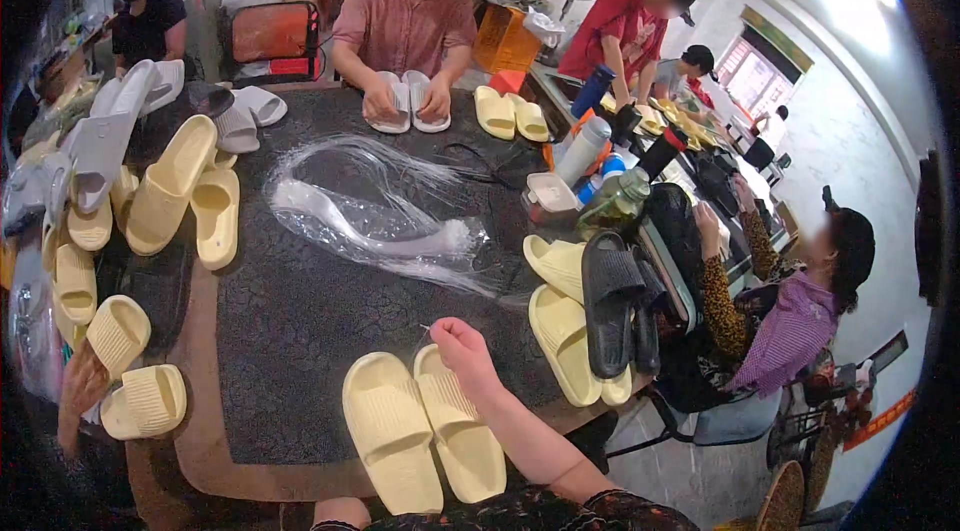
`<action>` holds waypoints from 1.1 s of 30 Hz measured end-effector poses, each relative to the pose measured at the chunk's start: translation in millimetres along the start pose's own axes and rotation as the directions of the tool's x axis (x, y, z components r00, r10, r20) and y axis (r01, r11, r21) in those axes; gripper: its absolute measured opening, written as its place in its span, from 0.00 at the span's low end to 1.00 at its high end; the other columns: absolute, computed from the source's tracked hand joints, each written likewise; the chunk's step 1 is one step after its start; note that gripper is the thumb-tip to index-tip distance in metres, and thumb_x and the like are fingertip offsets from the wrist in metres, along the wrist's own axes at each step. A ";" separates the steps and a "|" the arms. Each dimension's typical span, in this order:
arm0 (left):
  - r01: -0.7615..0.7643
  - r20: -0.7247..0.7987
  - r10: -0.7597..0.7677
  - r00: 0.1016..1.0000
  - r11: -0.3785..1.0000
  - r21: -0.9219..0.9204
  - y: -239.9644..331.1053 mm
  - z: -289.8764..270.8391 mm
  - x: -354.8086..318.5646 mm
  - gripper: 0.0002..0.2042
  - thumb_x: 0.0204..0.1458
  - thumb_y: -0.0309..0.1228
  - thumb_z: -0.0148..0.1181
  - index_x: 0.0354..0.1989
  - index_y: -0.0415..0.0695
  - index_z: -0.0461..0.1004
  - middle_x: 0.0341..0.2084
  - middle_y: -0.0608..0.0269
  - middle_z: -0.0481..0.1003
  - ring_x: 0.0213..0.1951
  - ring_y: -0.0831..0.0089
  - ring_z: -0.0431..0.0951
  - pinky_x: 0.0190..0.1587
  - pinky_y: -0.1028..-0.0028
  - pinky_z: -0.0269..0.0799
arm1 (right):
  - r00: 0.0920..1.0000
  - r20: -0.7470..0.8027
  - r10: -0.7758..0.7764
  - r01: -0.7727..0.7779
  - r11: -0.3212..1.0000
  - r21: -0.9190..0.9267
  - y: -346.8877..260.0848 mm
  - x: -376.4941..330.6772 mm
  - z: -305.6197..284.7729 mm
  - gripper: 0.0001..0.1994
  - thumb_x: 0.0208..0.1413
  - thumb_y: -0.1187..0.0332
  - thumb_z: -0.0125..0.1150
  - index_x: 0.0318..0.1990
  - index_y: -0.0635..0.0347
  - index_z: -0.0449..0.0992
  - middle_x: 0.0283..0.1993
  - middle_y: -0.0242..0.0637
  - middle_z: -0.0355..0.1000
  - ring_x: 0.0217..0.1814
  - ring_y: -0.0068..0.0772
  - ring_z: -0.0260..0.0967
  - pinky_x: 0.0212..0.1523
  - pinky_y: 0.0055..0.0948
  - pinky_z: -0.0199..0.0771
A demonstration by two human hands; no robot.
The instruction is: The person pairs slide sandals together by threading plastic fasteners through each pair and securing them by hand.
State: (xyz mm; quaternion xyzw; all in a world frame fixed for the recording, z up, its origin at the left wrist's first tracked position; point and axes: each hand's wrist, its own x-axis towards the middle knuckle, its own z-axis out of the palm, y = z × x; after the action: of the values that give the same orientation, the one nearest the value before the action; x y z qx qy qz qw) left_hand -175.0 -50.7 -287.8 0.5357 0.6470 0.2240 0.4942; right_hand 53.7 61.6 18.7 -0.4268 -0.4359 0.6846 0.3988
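Note:
Two pale yellow slippers [391, 421] lie side by side at the near edge of the table, toes away from me. Over the right one [470, 446], my right hand [460, 356] is closed in a pinch. A thin pale strand [425, 328] sticks out from its fingertips; its exact kind is too small to make out. My right forearm crosses the right slipper and hides part of its strap. My left hand is out of view; only a patch of bare skin shows at the lower edge. Farther back lies a bundle of clear plastic strands [360, 221] in a clear bag.
Yellow and grey slippers pile up along the left, where another person's hand [85, 386] touches one. Black slippers [612, 301] rest on yellow ones at right, near bottles [583, 151]. Across the dark-topped table [280, 401], a person holds grey slippers [408, 103]. Others work at right.

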 end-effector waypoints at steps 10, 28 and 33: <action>-0.087 -0.024 0.085 0.996 0.991 -0.104 18.9 -7.2 22.7 0.11 0.53 0.30 0.54 0.40 0.39 0.77 0.35 0.47 0.78 0.37 0.52 0.77 0.42 0.63 0.72 | 1.000 -0.006 -0.007 0.006 0.999 -0.038 -0.2 -0.8 -1.7 0.03 0.58 0.68 0.56 0.37 0.55 0.73 0.25 0.15 0.62 0.21 0.06 0.51 0.21 0.11 0.47; -0.148 -0.144 0.109 0.984 0.943 -0.298 35.2 -31.2 38.5 0.11 0.52 0.30 0.54 0.40 0.40 0.77 0.34 0.46 0.77 0.37 0.52 0.77 0.41 0.63 0.72 | 1.000 0.023 0.013 -0.012 0.999 -0.042 -4.4 -3.1 -4.1 0.03 0.59 0.68 0.56 0.37 0.55 0.72 0.27 0.15 0.63 0.24 0.05 0.53 0.24 0.11 0.50; -0.165 -0.172 0.110 0.979 0.923 -0.349 42.1 -39.5 47.5 0.11 0.52 0.31 0.54 0.40 0.40 0.77 0.34 0.46 0.77 0.37 0.51 0.77 0.41 0.63 0.72 | 0.999 0.038 0.004 -0.003 1.000 -0.010 4.8 1.4 -5.0 0.03 0.59 0.68 0.55 0.37 0.55 0.72 0.29 0.15 0.64 0.26 0.05 0.54 0.25 0.11 0.52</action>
State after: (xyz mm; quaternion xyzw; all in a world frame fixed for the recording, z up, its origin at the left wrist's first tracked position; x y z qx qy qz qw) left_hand -186.9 15.9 -256.0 0.4616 0.5906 0.4125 0.5176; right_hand 57.1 62.7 12.6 -0.4163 -0.4461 0.6912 0.3871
